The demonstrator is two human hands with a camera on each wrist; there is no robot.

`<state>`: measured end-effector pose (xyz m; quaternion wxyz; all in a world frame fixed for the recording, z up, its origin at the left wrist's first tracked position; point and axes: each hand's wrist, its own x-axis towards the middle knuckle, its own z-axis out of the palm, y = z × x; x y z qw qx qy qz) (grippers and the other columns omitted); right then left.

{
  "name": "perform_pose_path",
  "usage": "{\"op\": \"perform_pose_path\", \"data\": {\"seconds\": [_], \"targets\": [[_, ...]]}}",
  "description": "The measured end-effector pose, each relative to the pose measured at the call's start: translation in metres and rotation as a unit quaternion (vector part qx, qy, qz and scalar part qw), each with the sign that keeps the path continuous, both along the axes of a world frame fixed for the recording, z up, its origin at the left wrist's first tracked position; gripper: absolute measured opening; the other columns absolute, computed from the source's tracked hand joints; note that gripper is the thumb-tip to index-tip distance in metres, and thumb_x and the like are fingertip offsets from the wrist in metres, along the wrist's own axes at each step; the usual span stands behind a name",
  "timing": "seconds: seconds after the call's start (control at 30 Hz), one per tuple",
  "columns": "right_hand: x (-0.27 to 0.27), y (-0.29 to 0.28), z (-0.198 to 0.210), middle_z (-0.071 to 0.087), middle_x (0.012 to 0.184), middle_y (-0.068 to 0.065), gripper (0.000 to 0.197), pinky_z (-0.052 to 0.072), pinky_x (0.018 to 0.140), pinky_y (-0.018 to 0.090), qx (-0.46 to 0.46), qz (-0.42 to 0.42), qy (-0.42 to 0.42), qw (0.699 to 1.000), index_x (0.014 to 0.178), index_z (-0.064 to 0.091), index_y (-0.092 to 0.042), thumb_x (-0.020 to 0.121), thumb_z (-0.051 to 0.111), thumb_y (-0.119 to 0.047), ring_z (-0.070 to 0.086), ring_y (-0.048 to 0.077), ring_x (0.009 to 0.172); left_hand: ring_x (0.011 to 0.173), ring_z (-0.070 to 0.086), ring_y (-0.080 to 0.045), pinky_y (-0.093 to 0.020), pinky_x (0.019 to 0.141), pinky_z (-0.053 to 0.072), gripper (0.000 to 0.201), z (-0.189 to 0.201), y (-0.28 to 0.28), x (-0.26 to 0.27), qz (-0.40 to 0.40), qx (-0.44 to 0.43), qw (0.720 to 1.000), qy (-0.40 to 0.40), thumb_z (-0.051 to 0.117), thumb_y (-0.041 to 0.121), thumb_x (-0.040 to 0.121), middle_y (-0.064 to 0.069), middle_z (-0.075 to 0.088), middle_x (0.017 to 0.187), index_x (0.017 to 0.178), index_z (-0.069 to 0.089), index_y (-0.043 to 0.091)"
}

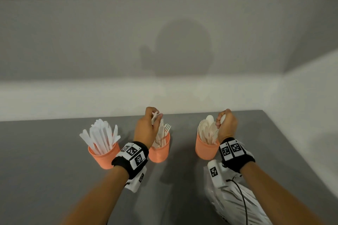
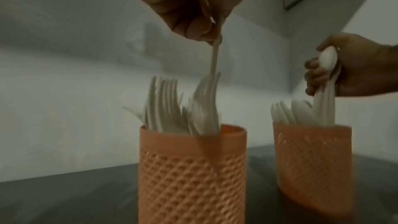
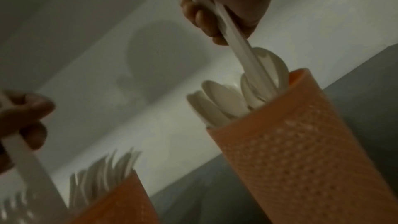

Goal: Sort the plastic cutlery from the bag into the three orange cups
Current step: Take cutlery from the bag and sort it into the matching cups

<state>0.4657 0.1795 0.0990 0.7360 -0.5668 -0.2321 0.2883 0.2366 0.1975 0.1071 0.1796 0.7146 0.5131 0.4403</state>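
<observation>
Three orange cups stand in a row on the grey table. The left cup (image 1: 104,157) holds white knives, the middle cup (image 1: 160,153) forks, the right cup (image 1: 204,150) spoons. My left hand (image 1: 157,117) hovers over the middle cup (image 2: 191,173) and pinches a white fork (image 2: 215,60) whose lower end reaches among the forks there. My right hand (image 1: 220,120) grips white spoons (image 2: 327,60) by their bowl end above the right cup (image 3: 301,142). Their handles (image 3: 243,54) dip into that cup.
The white plastic bag (image 1: 237,202) lies crumpled on the table under my right forearm, near the front right. A white wall runs behind the cups and along the right side. The table's right edge (image 1: 327,170) is close to the right cup.
</observation>
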Motion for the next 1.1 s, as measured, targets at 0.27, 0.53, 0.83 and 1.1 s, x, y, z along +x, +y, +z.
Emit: {"op": "perform_pose_path", "data": {"seconds": [0.27,0.53,0.83,1.1], "targets": [[-0.006,-0.007,-0.042,0.058,0.101,0.015,0.037,0.037,0.081,0.024,-0.092,-0.019,-0.287,0.953,0.099,0.063,0.002,0.084,0.033,-0.013,0.054,0.025,0.092,0.067,0.065,-0.034,-0.036,0.058,0.050,0.027,-0.032,-0.006,0.000,-0.032,0.018,0.972,0.231,0.045,0.015,0.079,-0.012,0.069,0.079,0.093,0.067,0.007],[-0.021,-0.008,-0.041,0.015,0.156,0.016,0.081,-0.002,0.117,0.047,-0.348,0.105,-0.591,0.720,0.146,0.022,-0.004,0.082,-0.006,-0.045,0.010,0.028,0.146,0.102,0.066,-0.030,-0.045,0.084,0.052,0.052,-0.041,-0.012,-0.005,0.005,-0.008,0.931,0.365,0.032,0.030,0.080,-0.013,0.068,0.112,0.104,0.068,0.001],[-0.026,-0.019,0.015,0.000,0.158,0.015,0.071,-0.003,0.115,0.053,-0.395,0.207,-0.525,0.725,0.150,0.002,-0.016,0.095,0.025,-0.055,-0.004,0.028,0.147,0.146,0.009,-0.024,-0.043,0.118,0.004,0.088,-0.027,-0.015,-0.003,-0.019,-0.065,0.953,0.296,-0.002,0.061,0.077,-0.011,0.014,0.157,0.149,0.004,0.013],[0.008,-0.113,0.064,0.065,0.069,0.000,0.032,0.046,0.064,0.018,-0.341,0.360,-0.406,0.768,0.066,0.061,-0.016,0.094,0.047,-0.020,0.061,0.005,0.056,0.096,0.057,-0.018,-0.030,0.084,0.046,0.037,0.006,-0.072,0.049,-0.176,-0.042,0.982,-0.050,0.044,0.020,0.085,-0.001,0.058,0.107,0.121,0.047,0.012]]}}
